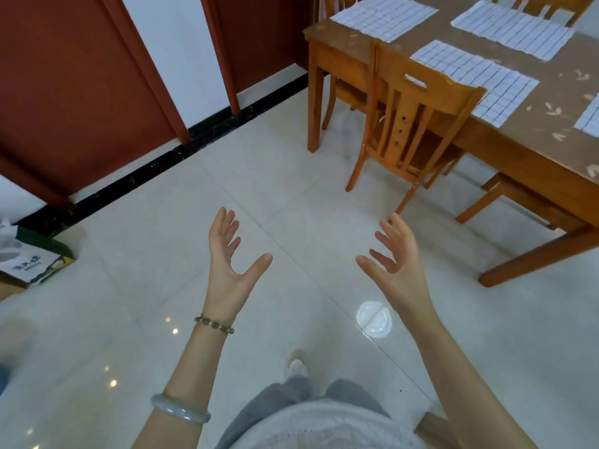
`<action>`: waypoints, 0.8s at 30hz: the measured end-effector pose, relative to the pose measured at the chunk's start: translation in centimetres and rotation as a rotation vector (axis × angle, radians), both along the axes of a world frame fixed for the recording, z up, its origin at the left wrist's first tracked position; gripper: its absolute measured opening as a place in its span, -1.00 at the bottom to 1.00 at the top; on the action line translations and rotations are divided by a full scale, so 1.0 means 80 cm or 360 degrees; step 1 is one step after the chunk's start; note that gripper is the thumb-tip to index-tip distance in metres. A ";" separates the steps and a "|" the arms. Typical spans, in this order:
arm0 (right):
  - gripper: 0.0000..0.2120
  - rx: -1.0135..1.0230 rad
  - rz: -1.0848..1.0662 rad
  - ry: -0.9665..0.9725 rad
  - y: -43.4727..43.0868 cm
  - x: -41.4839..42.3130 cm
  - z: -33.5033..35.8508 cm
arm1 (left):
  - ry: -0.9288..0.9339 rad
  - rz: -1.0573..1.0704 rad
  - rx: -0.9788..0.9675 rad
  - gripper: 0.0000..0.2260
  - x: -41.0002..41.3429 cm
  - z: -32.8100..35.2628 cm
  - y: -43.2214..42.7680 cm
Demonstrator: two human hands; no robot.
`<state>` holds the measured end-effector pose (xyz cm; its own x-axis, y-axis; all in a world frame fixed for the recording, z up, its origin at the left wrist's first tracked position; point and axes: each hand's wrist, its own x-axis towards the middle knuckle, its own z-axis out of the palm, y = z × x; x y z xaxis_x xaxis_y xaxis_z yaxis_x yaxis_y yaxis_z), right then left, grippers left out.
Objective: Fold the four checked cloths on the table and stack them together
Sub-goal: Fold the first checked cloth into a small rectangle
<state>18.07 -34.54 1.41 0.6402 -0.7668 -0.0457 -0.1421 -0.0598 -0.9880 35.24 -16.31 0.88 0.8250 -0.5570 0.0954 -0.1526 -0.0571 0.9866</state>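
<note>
Several white cloths with a dark check lie flat and unfolded on the wooden table [531, 150] at the upper right: one at the far left corner [384, 16], one at the back right [512, 29], one near the table's front edge [476, 81], and a corner of another [590, 119] at the frame's right border. My left hand [231, 257] and my right hand [393, 254] are raised over the floor, palms facing each other, fingers spread, holding nothing. Both are well short of the table.
A wooden chair [411, 121] stands tucked at the table's near side, a second one [518, 197] further right. Pale floor tiles [162, 254] lie between me and the table. A box [35, 257] sits by the left wall, beside red-brown doors [81, 92].
</note>
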 end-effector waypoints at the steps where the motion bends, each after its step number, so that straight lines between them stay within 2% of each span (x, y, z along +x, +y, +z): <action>1: -0.25 -0.0001 0.0003 -0.0009 -0.010 0.021 0.002 | -0.0010 -0.0013 -0.0003 -0.16 0.021 0.002 -0.010; 10: -0.25 -0.0038 0.0038 0.0018 -0.124 0.203 -0.008 | 0.0016 0.0015 -0.0009 -0.20 0.186 -0.009 -0.116; 24: -0.25 -0.0198 0.0149 0.0079 -0.393 0.519 0.002 | 0.0062 0.0185 -0.0005 -0.18 0.468 0.000 -0.335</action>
<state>59.61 -65.96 1.56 0.7084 -0.7057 0.0125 -0.1785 -0.1963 -0.9641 72.67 -43.12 0.91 0.8873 -0.4569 0.0637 -0.1069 -0.0693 0.9919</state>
